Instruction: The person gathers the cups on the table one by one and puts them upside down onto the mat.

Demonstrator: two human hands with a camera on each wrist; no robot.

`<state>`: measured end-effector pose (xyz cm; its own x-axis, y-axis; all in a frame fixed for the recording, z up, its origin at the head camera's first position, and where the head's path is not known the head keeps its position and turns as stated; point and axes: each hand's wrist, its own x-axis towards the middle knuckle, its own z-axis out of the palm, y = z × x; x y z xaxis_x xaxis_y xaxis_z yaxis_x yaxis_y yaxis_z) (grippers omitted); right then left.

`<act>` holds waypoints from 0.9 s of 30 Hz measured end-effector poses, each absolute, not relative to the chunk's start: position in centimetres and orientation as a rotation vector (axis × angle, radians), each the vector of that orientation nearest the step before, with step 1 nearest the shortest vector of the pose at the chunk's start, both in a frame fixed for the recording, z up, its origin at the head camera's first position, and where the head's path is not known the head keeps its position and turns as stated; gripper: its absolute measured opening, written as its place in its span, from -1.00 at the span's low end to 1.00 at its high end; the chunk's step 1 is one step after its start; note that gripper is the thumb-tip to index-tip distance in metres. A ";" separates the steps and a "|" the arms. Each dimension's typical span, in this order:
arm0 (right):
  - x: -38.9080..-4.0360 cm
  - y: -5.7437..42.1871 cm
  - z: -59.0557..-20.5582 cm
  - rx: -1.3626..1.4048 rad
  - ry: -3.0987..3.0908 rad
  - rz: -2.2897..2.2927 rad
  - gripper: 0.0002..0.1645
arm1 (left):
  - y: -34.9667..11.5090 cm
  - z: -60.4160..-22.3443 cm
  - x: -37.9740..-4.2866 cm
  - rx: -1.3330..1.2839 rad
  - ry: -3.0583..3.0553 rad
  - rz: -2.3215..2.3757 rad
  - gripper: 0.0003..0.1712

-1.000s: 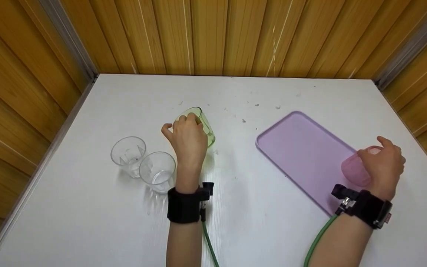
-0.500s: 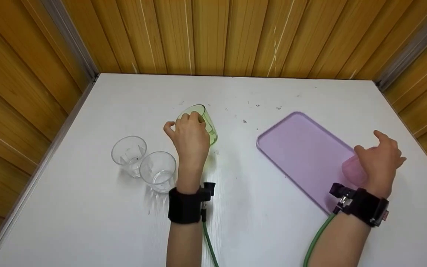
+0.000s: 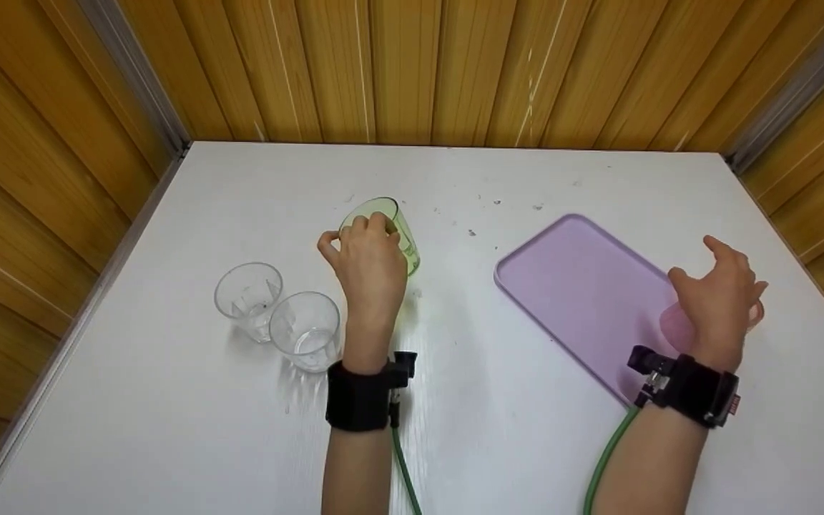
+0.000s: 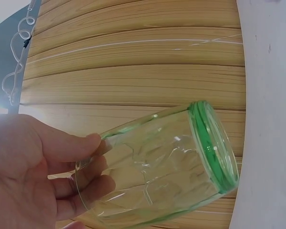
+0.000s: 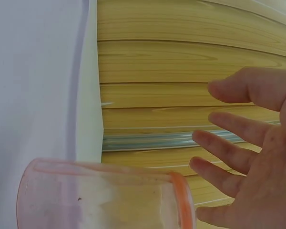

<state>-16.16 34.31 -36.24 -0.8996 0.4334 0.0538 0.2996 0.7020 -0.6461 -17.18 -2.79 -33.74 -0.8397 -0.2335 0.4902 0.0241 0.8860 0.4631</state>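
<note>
My left hand (image 3: 368, 270) grips a transparent green cup (image 3: 406, 247) by its thin rim. In the left wrist view the thumb presses one side of the green cup (image 4: 157, 167), with fingers on the other, and its thick base points toward the table. At the right, a transparent pink cup (image 3: 675, 330) stands mouth down on the purple tray (image 3: 569, 268), partly hidden behind my right hand (image 3: 718, 304). The right wrist view has that hand's fingers (image 5: 229, 143) spread and loosely extended, the lowest one right by the base of the pink cup (image 5: 109, 195).
Two clear cups, a rear one (image 3: 249, 290) and a front one (image 3: 305, 322), stand mouth up close together left of my left forearm. Wood-patterned walls (image 3: 398, 71) enclose the white table (image 3: 469, 429) at the back and sides. Green cables (image 3: 609, 458) trail from both wrist cameras.
My right hand has let go of the pink cup and shifted up and left over it, fingers widening. The left hand has raised the green cup slightly away from me.
</note>
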 end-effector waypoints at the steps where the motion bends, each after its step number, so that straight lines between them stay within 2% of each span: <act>1: -16.2 34.2 -36.2 -0.567 -2.700 0.982 -0.22 | -2.8 -33.7 -17.2 0.148 -2.496 -0.630 -0.95; 14: -17.1 32.7 -36.2 -0.356 -2.635 0.939 -0.27 | -2.3 -33.8 -17.0 0.085 -2.446 -0.570 -0.94; 27: -17.6 31.5 -35.9 -0.292 -2.681 0.931 -0.26 | -2.1 -33.7 -17.1 0.022 -2.401 -0.569 -0.93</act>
<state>-17.57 31.53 -35.90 -0.9383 0.2809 0.2017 0.0954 0.7710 -0.6297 -17.10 -2.09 -33.66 -0.7809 -0.1593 0.6040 0.1287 0.9051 0.4052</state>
